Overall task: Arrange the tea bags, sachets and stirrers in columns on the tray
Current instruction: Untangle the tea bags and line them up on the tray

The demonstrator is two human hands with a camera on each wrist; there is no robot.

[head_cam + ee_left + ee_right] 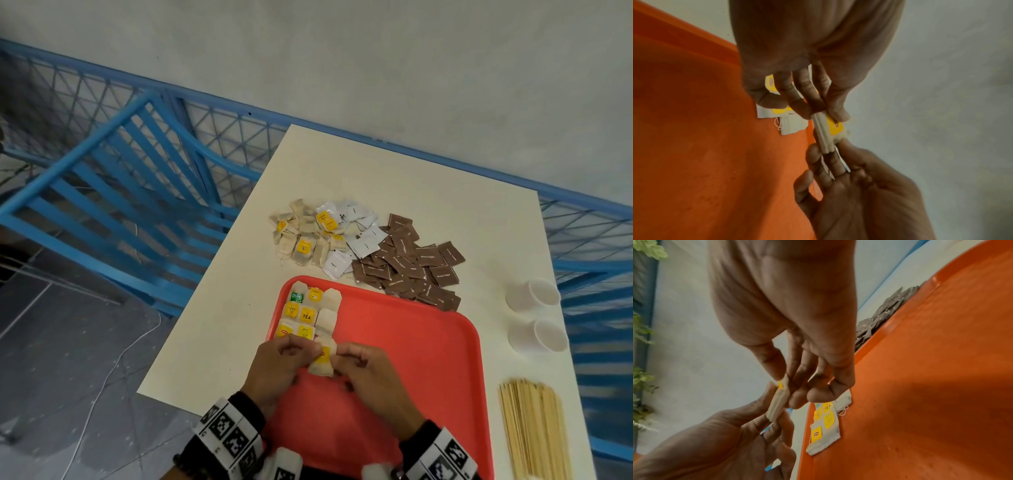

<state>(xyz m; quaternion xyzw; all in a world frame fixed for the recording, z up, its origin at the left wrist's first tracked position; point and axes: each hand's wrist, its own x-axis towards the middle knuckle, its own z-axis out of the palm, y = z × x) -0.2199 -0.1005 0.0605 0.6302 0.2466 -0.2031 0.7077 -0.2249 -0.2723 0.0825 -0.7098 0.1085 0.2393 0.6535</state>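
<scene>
Both hands pinch one tea bag with a yellow tag [323, 358] just above the red tray [418, 342], near its left side. My left hand [291, 354] holds the bag's left edge and my right hand [356, 359] holds its right edge. In the left wrist view the tea bag [826, 134] appears edge-on between both hands' fingertips. Several tea bags [308, 313] lie in short columns at the tray's far left corner. Beyond the tray sit piles of loose tea bags [305, 240], white sachets [358, 236] and brown sachets [411, 265]. The wooden stirrers [534, 431] lie right of the tray.
Two white paper cups [534, 296] lie on their sides at the table's right edge. A blue railing and a blue slatted bench [113, 192] stand left of and behind the cream table [376, 171]. The table's left edge runs close to the tray.
</scene>
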